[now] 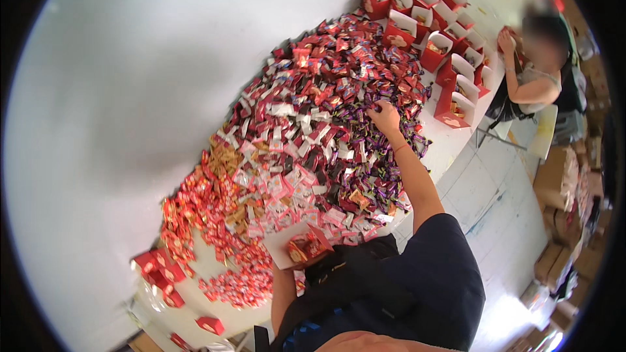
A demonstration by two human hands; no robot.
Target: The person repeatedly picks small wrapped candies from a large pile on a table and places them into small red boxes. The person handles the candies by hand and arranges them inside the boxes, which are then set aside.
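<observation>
My left hand (284,278) is under an open red box with a white inside (287,248), close to my body, and its fingers are mostly hidden. Red-wrapped candies (305,246) lie in that box. My right arm reaches out over the pile, and my right hand (386,117) pinches at the purple-wrapped candies (391,150); a small purple piece shows at the fingertips. Left of that hand lie white and dark red packets (303,124). Pink and white packets (287,186) spread between the two hands.
Several open red boxes (433,52) stand at the table's far right end. Red and gold candies (202,195) and flat red boxes (160,270) are on the left. Across the right edge a person (538,65) sits, hands raised. Cardboard cartons (557,176) line the right.
</observation>
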